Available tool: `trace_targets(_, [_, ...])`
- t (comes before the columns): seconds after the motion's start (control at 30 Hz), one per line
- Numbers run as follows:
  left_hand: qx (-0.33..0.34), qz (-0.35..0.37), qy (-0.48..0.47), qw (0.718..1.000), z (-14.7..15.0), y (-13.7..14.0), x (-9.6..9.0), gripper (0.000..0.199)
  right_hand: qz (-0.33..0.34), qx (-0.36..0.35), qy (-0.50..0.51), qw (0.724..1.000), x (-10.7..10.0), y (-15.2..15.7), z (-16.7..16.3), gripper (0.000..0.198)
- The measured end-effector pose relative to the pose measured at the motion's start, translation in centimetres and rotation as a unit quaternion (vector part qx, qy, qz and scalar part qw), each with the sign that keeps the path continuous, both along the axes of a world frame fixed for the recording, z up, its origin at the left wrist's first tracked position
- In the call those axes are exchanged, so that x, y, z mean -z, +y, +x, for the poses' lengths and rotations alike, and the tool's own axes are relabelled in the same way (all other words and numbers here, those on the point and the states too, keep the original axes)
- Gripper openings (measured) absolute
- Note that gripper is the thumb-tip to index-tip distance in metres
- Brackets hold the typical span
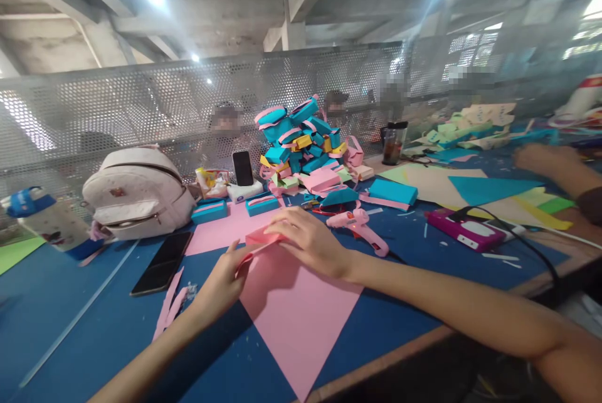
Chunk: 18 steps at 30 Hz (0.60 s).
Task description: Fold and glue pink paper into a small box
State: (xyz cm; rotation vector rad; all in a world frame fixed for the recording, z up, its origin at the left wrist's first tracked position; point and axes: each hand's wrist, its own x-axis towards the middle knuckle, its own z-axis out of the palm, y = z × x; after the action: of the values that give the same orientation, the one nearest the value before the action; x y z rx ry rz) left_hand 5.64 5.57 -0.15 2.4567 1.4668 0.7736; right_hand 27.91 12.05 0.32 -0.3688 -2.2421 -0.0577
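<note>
A small folded pink paper piece (256, 237) is held between my two hands above the table. My left hand (224, 274) pinches its near left end, thumb on top. My right hand (308, 240) has its fingers bent over the far right part of the piece, hiding much of it. Below them lies a large pink paper sheet (305, 315), one corner pointing at the table's front edge. Another pink sheet (207, 237) lies behind my left hand. Just right of my right hand rests a pink glue gun (360, 227).
A tall pile of blue, pink and yellow paper boxes (305, 146) stands at the back. A white backpack (138, 193), a black phone (162, 263) and a bottle (51, 221) are at left. To the right lie a purple power strip (465, 229) and a co-worker's hand (548, 162).
</note>
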Motion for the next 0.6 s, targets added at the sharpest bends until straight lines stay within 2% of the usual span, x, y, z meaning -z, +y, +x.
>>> trace_targets(0.13, [0.01,0.022,-0.026,0.999,-1.5,0.6,-0.7,0.043,-0.08,-0.011,0.034,0.996,0.2,0.4,0.5,0.032])
trace_targets(0.3, [0.045,0.056,0.042,0.997,-2.3,0.6,-3.9,0.052,-0.125,-0.028,-0.039,0.991,-0.3,-0.1,0.4,0.014])
trace_targets(0.43, [0.044,0.093,0.089,0.991,-1.8,1.4,-5.6,0.057,-0.176,-0.058,-0.078,0.98,-0.1,-1.1,-0.4,0.019])
trace_targets(0.6, [0.045,0.104,0.126,0.986,0.0,2.2,-6.3,0.055,-0.24,-0.048,-0.042,0.969,0.8,-1.7,-1.4,0.026])
